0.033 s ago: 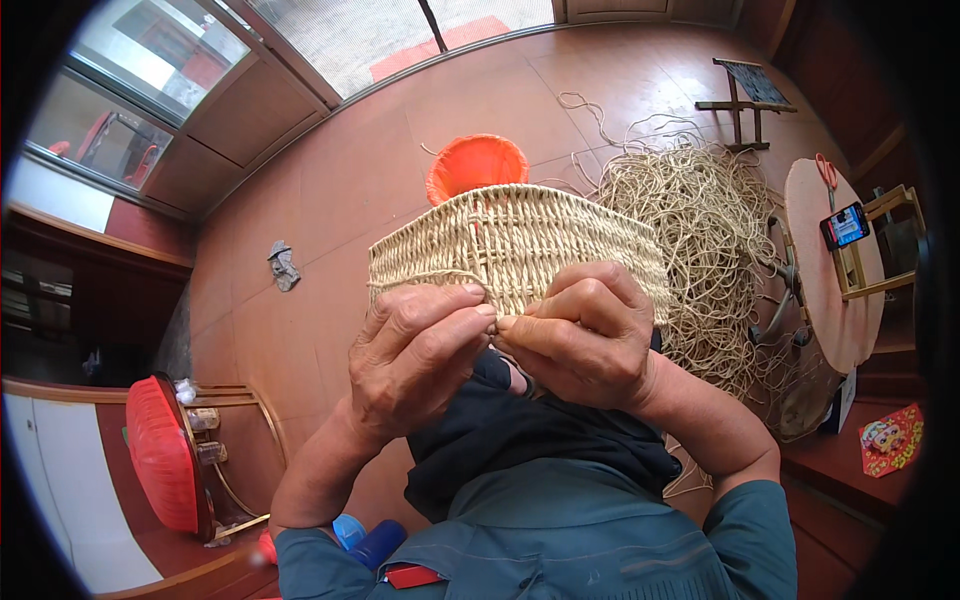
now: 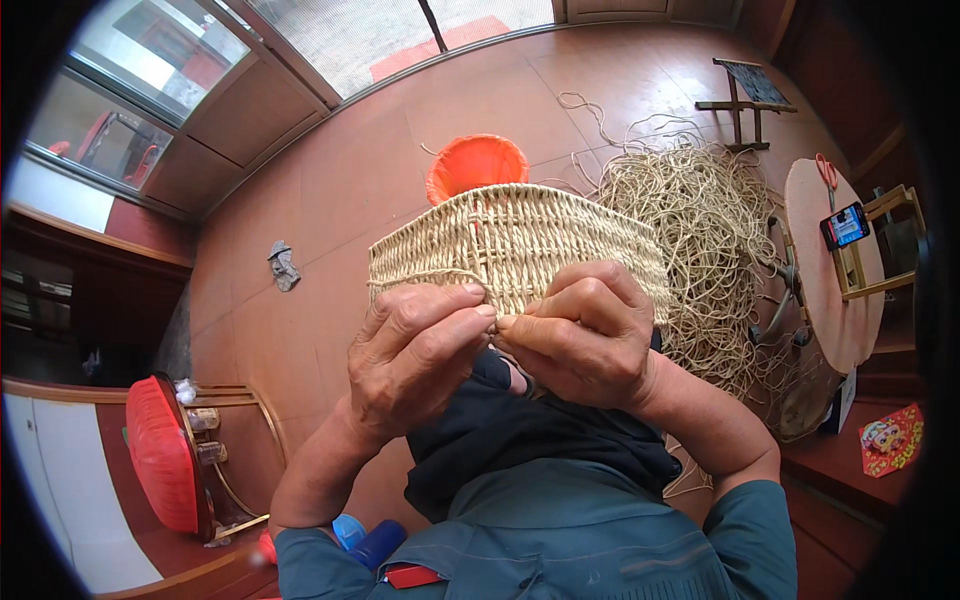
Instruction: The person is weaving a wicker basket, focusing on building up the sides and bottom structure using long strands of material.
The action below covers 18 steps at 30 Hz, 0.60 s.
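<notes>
A woven rope panel (image 2: 560, 235), pale straw in colour with a rounded far edge, lies across my lap. At its near edge my left hand (image 2: 425, 345) and my right hand (image 2: 590, 335) meet, thumbs and fingertips pinched together. Between them a bit of the rope is gripped, mostly hidden by the fingers. A loose strand of rope (image 2: 430, 276) lies over the panel just above my left hand and bends down toward its fingertips. Much of the panel's near side is covered by both hands.
Beyond the panel stands an orange bucket (image 2: 478, 165). A big tangled heap of rope (image 2: 700, 240) covers the floor to the right, beside a round table (image 2: 840, 290) with a phone (image 2: 845, 227) and scissors (image 2: 826, 170). A folding stool (image 2: 745, 100) stands far right; a grey rag (image 2: 284, 266) lies left.
</notes>
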### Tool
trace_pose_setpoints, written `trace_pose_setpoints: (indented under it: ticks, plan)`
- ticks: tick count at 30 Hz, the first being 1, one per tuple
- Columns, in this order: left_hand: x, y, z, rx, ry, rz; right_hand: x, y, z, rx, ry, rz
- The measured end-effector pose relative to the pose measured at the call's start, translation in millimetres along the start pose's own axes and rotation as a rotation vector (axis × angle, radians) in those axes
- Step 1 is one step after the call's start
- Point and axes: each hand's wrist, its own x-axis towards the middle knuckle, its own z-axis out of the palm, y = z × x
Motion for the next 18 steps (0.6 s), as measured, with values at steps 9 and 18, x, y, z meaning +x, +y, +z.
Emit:
trace_pose_setpoints:
  ticks: [9, 18]
  plan:
    - [1.7, -1.7, -5.6, -0.053, -0.074, -0.021, 0.7, -0.5, -1.2, 0.006, 0.004, -0.006]
    - [-4.7, 1.0, -4.8, -0.305, -0.141, -0.234, -2.0, 0.6, -0.8, -0.004, 0.0, -0.023]
